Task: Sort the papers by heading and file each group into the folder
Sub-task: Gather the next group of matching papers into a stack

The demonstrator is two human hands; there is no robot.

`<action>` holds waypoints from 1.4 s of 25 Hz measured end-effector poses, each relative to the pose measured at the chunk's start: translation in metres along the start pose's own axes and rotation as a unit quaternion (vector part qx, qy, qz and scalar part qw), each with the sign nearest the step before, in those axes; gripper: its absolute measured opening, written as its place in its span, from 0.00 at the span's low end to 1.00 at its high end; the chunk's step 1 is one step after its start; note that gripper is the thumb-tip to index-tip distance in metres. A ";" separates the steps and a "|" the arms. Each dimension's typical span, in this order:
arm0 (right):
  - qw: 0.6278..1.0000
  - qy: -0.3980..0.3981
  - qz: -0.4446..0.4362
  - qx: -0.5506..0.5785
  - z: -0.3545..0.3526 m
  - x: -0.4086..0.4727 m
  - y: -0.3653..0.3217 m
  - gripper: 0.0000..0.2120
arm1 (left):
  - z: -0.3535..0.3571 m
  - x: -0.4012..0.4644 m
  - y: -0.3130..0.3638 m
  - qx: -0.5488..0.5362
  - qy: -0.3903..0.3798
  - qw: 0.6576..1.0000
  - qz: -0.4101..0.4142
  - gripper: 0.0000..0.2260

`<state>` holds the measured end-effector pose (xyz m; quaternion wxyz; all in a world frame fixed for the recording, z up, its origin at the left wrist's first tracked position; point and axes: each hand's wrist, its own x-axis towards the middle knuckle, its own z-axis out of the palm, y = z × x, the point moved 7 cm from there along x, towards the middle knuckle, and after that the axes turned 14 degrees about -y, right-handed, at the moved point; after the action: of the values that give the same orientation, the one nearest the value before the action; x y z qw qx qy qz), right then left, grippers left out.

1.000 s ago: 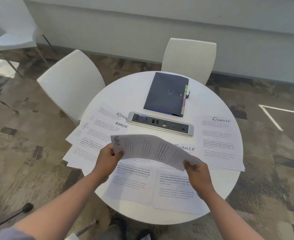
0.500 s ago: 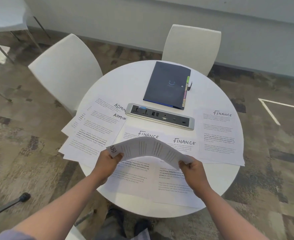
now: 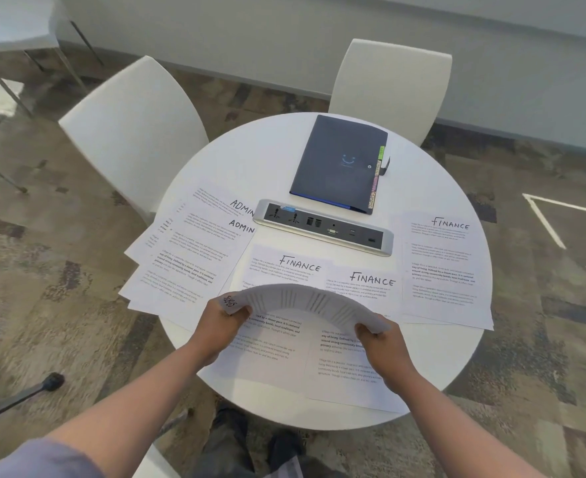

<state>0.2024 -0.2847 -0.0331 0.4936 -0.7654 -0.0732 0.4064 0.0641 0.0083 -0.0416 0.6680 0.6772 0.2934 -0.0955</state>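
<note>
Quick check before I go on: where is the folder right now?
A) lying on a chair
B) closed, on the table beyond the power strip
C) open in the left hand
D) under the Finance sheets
B: the dark folder lies closed on the table, beyond the power strip.

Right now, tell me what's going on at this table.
A person is sorting printed papers by heading. Both hands, the left hand and right hand, grip one bowed sheet above the round table; its heading is not clearly readable. Sheets headed ADMIN are stacked at the left, and three FINANCE sheets lie at the centre and right. The dark folder lies closed beyond the power strip, with nothing filed yet as far as can be seen.
</note>
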 end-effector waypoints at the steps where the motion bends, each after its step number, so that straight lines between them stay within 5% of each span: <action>1: 1.000 -0.002 0.002 -0.002 0.000 0.001 0.001 0.13 | -0.001 0.001 0.000 0.002 0.002 1.000 -0.001 0.13; 9: 0.999 0.011 0.033 0.007 -0.007 0.003 0.009 0.08 | -0.003 0.005 -0.003 0.073 0.011 0.997 -0.015 0.07; 18: 0.997 -0.046 0.009 -0.062 -0.027 0.007 -0.040 0.08 | -0.025 -0.009 0.097 0.142 0.010 0.989 0.038 0.05; 20: 0.997 -0.071 0.004 0.007 -0.026 0.005 -0.039 0.11 | -0.035 -0.012 0.106 0.173 0.081 0.981 0.042 0.04; 22: 0.991 -0.077 0.014 0.112 -0.024 0.005 -0.033 0.12 | -0.041 -0.021 0.106 0.184 0.205 0.960 0.042 0.20; 25: 0.968 -0.056 0.027 0.245 -0.020 0.002 -0.027 0.14 | -0.018 -0.030 0.092 0.020 0.269 0.963 0.028 0.39; 28: 0.942 -0.043 0.035 0.332 -0.011 -0.002 -0.026 0.13 | 0.033 -0.013 0.080 -0.191 0.136 0.972 0.015 0.26; 31: 0.932 -0.032 0.028 0.361 -0.001 -0.006 -0.031 0.13 | 0.063 -0.002 0.087 -0.227 0.069 0.971 0.024 0.08; 35: 0.924 -0.032 0.000 0.382 0.014 -0.015 -0.032 0.12 | 0.082 0.000 0.098 -0.312 0.052 0.949 0.018 0.08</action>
<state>0.1927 -0.2666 -0.0011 0.7459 -0.5052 0.0714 0.4281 0.1374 -0.0641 0.0339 0.8311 0.4443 0.3310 0.0481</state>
